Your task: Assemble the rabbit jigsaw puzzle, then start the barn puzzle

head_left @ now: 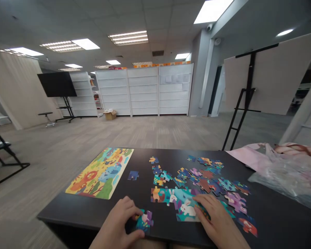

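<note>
My left hand (120, 221) rests at the near edge of the black table (75, 209), its fingers pinched round a small joined bit of puzzle pieces (144, 220) in teal and purple. My right hand (217, 221) lies flat, fingers stretched, on the assembled puzzle section (178, 202) that shows white rabbits on teal. Several loose puzzle pieces (209, 176) lie scattered beyond and to the right of that section. A single blue piece (133, 175) lies apart toward the left.
A colourful reference picture sheet (101, 172) lies at the table's far left. A pink cloth and clear plastic bag (282, 169) cover the right end. Beyond the table stand a black easel (243, 100), white shelves (143, 91) and a screen on a stand (57, 84).
</note>
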`<state>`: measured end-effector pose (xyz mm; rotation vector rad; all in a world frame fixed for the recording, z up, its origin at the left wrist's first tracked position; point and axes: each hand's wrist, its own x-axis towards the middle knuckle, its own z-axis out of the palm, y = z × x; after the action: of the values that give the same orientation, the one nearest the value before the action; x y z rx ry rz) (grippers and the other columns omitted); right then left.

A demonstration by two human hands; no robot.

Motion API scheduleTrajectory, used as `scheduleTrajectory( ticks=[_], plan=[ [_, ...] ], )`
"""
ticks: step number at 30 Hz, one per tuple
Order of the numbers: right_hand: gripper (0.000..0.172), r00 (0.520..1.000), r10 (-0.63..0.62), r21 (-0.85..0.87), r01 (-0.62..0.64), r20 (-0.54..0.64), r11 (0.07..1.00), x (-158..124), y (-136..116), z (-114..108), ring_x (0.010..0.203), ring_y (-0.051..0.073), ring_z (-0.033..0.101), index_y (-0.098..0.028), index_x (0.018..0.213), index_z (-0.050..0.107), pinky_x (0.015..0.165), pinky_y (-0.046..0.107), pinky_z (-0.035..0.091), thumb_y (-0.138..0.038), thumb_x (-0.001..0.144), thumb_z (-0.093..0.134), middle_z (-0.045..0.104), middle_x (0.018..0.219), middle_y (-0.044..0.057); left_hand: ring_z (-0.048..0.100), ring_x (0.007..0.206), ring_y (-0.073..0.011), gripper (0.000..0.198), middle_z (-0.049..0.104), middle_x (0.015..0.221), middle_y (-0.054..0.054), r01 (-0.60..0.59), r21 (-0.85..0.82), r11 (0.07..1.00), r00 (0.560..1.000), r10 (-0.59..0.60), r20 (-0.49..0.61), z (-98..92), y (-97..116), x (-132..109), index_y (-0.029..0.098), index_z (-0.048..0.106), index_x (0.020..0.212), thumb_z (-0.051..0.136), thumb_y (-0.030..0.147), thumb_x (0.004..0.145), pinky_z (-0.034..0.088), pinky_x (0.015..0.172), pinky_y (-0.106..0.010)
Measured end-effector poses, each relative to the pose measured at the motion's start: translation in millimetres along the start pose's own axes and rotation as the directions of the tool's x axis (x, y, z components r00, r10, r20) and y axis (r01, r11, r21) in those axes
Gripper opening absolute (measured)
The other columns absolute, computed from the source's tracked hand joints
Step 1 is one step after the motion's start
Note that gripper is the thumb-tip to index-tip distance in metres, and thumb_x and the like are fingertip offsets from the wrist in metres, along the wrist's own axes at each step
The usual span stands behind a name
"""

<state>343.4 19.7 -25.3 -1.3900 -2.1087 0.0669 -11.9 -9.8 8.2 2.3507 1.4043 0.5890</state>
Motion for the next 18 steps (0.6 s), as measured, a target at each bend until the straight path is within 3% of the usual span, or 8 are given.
scheduleTrajectory(
  ticks=[4,9,13,18],
  plan=[
    [0.025,1.000,-0.001,-0.002,0.001,0.000,1.000,0.5,-2.7,-2.3,0.105,0.027,0.068,-0.025,0.109,0.070,0.093,0.043,0.055,-0.038,0.099,0.051,0.073,0.109,0.009,0.062,0.092,-0.0263,0.030,0.068,0.088,-0.003,-0.023,0.006,1.000,1.000,0.023,0.003,9.8,-0.5,-1.9,0.030,0.071,0.108,0.076,0.044,0.082,0.048,0.096,-0.045],
    [0.024,1.000,0.011,-0.001,-0.011,0.013,1.000,0.2,-3.2,-1.9,0.106,0.026,0.067,-0.024,0.110,0.069,0.095,0.043,0.055,-0.037,0.099,0.051,0.073,0.110,0.009,0.059,0.116,-0.0320,0.057,0.066,0.126,-0.006,0.004,0.022,1.000,0.998,-0.003,-0.057,10.5,-1.5,-6.0,0.034,0.066,0.124,0.084,0.034,0.070,0.045,0.105,-0.046],
    [0.023,0.999,0.020,-0.002,-0.020,0.029,1.000,0.0,-3.7,-2.0,0.107,0.027,0.066,-0.024,0.110,0.068,0.095,0.045,0.053,-0.035,0.099,0.051,0.072,0.111,0.008,0.058,0.123,-0.0332,0.045,0.067,0.131,-0.004,-0.030,0.018,0.999,1.000,0.030,0.004,5.7,-0.8,-5.6,0.038,0.067,0.122,0.078,0.039,0.078,0.044,0.107,-0.050],
    [0.021,0.999,0.026,0.021,-0.027,0.044,0.999,0.4,-9.3,-6.8,0.105,0.025,0.065,-0.025,0.108,0.068,0.094,0.042,0.053,-0.033,0.100,0.050,0.071,0.109,0.007,0.064,0.110,-0.0297,0.024,0.073,0.117,-0.004,-0.096,-0.047,0.994,0.995,0.095,-0.010,7.1,0.3,-1.5,0.035,0.072,0.108,0.072,0.044,0.086,0.050,0.098,-0.045]
  ],
)
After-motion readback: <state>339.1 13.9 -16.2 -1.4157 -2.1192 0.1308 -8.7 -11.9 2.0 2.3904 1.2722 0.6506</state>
